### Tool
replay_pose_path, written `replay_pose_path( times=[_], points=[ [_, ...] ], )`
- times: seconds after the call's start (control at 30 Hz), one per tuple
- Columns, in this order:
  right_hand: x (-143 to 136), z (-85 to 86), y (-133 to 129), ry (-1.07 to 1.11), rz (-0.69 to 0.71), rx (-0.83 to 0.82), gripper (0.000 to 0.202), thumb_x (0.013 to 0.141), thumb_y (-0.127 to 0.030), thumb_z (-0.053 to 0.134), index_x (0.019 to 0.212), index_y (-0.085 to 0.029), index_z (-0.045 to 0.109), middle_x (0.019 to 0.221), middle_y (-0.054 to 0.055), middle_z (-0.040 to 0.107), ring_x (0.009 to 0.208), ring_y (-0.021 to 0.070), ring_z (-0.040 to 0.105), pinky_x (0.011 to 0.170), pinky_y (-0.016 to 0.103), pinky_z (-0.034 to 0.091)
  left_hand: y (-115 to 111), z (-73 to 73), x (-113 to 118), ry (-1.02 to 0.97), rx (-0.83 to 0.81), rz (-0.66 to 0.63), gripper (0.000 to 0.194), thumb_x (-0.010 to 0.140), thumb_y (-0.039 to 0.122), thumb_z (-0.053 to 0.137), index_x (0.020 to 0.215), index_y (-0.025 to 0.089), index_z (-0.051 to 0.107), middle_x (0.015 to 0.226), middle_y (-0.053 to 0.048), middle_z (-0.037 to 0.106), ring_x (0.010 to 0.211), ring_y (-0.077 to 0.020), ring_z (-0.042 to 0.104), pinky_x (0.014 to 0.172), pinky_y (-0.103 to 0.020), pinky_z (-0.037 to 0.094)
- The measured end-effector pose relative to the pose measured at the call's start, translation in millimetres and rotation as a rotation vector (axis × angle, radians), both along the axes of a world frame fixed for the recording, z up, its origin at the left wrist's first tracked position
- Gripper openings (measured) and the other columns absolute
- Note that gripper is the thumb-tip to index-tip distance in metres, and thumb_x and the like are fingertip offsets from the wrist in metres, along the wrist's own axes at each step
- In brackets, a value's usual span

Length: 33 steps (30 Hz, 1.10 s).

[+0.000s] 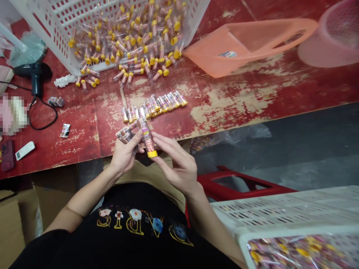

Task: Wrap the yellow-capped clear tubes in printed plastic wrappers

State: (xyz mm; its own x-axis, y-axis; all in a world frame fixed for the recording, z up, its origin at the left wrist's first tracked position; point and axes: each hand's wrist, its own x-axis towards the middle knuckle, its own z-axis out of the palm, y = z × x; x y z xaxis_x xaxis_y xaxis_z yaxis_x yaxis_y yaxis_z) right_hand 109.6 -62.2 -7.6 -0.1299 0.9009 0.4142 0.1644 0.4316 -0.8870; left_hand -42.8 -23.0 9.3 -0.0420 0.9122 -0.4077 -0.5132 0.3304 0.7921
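Note:
My left hand is closed on a stack of printed plastic sleeves, and its thumb rests against a clear tube with a yellow cap. The tube has a printed sleeve around it and pinkish contents; it tilts with the cap towards me. At the capped end, my right hand grips the tube between thumb and fingers. Just beyond my hands, a row of sleeved tubes lies side by side on the red table.
A tipped white basket spills bare yellow-capped tubes at the back. Right of it lie an orange scoop and a pink basket. A heat gun with cord is left. A white crate of sleeved tubes stands lower right, near a red stool.

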Motion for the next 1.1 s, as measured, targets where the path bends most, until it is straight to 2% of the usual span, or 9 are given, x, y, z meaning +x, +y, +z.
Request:
replay_pose_path(
  times=[0.07,0.17,0.3,0.43,0.63,0.8,0.97,1.03,1.1],
  points=[
    [-2.7,-2.6,1.4,-0.020,-0.115,0.044,0.052,0.090,-0.012,0.062,0.136,-0.036,0.061,0.131,0.006,0.068,0.119,0.0259,0.067,0.103,0.049,0.057,-1.6,2.2,1.6,0.038,0.010,-0.016,0.052,0.061,0.033,0.091,0.108,0.019,0.071,0.090,-0.001,0.071,0.058,-0.0075,0.060,0.042,-0.017,0.045],
    [-5.8,-5.7,2.3,0.010,-0.274,0.042,0.045,0.089,-0.013,0.063,0.127,-0.037,0.068,0.113,0.004,0.075,0.101,0.0233,0.073,0.090,0.044,0.062,-5.4,5.3,3.3,0.088,0.036,-0.038,0.058,0.063,0.030,0.090,0.117,0.024,0.070,0.091,-0.001,0.070,0.062,-0.0095,0.062,0.043,-0.018,0.045],
    [-9.1,-5.2,1.0,0.053,-0.363,-0.011,0.034,0.087,-0.016,0.067,0.112,-0.037,0.075,0.100,0.003,0.077,0.087,0.0212,0.073,0.079,0.039,0.063,-10.1,7.3,4.4,0.133,0.076,-0.066,0.063,0.068,0.029,0.087,0.127,0.031,0.067,0.092,0.000,0.070,0.060,-0.0089,0.060,0.043,-0.019,0.045],
    [-12.3,-3.0,-0.1,0.108,-0.440,-0.035,0.027,0.084,-0.017,0.073,0.101,-0.036,0.078,0.086,0.002,0.075,0.076,0.0203,0.071,0.069,0.037,0.061,-12.6,4.1,4.7,0.159,0.096,-0.149,0.061,0.071,0.033,0.084,0.129,0.030,0.066,0.091,-0.001,0.070,0.061,-0.0093,0.059,0.044,-0.019,0.045],
    [-14.3,-6.2,1.0,0.121,-0.440,-0.083,0.023,0.084,-0.017,0.072,0.099,-0.034,0.078,0.089,0.003,0.075,0.081,0.0208,0.071,0.075,0.039,0.060,-14.1,-3.7,6.9,0.142,0.078,-0.137,0.061,0.070,0.032,0.084,0.128,0.030,0.066,0.091,0.000,0.070,0.062,-0.0082,0.058,0.045,-0.017,0.045],
    [-13.0,-9.1,4.0,0.112,-0.468,-0.120,0.017,0.083,-0.020,0.073,0.093,-0.032,0.079,0.083,0.002,0.075,0.075,0.0200,0.070,0.071,0.038,0.060,-13.1,-5.3,9.1,0.073,0.009,-0.104,0.067,0.063,0.028,0.089,0.126,0.028,0.066,0.087,0.001,0.071,0.059,-0.0079,0.059,0.043,-0.018,0.044],
    [-15.0,-9.9,7.5,0.162,-0.416,-0.158,0.017,0.085,-0.018,0.070,0.095,-0.029,0.079,0.089,0.003,0.074,0.082,0.0191,0.070,0.074,0.035,0.059,-6.2,-13.0,10.1,0.049,0.012,-0.108,0.071,0.063,0.029,0.089,0.129,0.025,0.064,0.088,0.002,0.070,0.054,-0.0060,0.057,0.042,-0.018,0.044],
    [-15.3,-16.5,12.1,0.202,-0.409,-0.182,0.015,0.085,-0.019,0.070,0.095,-0.027,0.079,0.089,0.003,0.074,0.083,0.0181,0.070,0.074,0.033,0.058,-1.0,-18.1,10.5,0.035,0.018,-0.115,0.074,0.064,0.030,0.089,0.133,0.025,0.061,0.092,0.001,0.071,0.058,-0.0075,0.061,0.043,-0.017,0.045],
    [-12.5,-29.7,24.6,0.225,-0.462,-0.212,0.012,0.085,-0.022,0.070,0.093,-0.023,0.079,0.089,0.004,0.075,0.082,0.0176,0.070,0.073,0.031,0.057,4.8,-22.6,10.3,-0.012,-0.015,-0.125,0.074,0.069,0.033,0.087,0.136,0.024,0.057,0.098,-0.002,0.072,0.068,-0.0118,0.068,0.047,-0.018,0.049]
  ],
)
